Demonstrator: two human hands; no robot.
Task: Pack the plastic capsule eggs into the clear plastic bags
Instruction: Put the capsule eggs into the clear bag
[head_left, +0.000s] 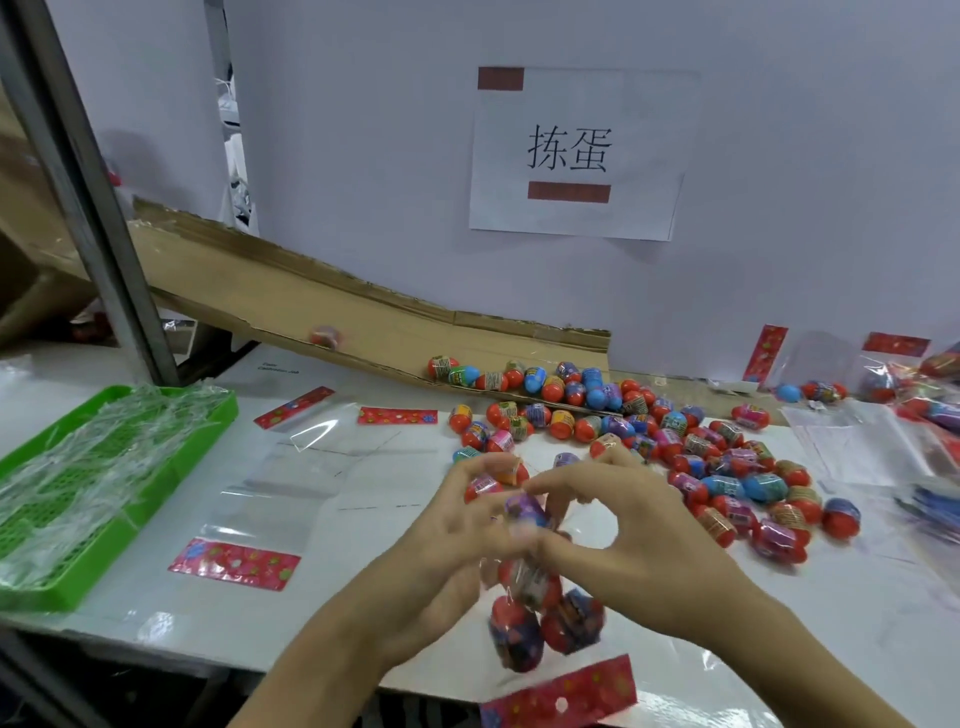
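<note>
My left hand (452, 525) and my right hand (613, 519) meet above the table's front edge and together grip the mouth of a clear plastic bag (540, 618) with a red header strip at its lower end. A few capsule eggs sit inside the bag. A purple egg (522, 509) is pinched between the fingers of both hands at the bag's opening. My left hand also holds red-and-orange eggs (493, 480) in its curled fingers. A loose pile of capsule eggs (691, 447) lies behind and to the right of my hands.
Empty clear bags (291, 483) with red headers lie flat at centre left. A green tray (104, 483) holding crumpled clear film stands at the left. A cardboard ramp (322, 306) slopes down to the pile. Filled bags (924, 395) lie at far right. A paper sign (576, 150) hangs on the wall.
</note>
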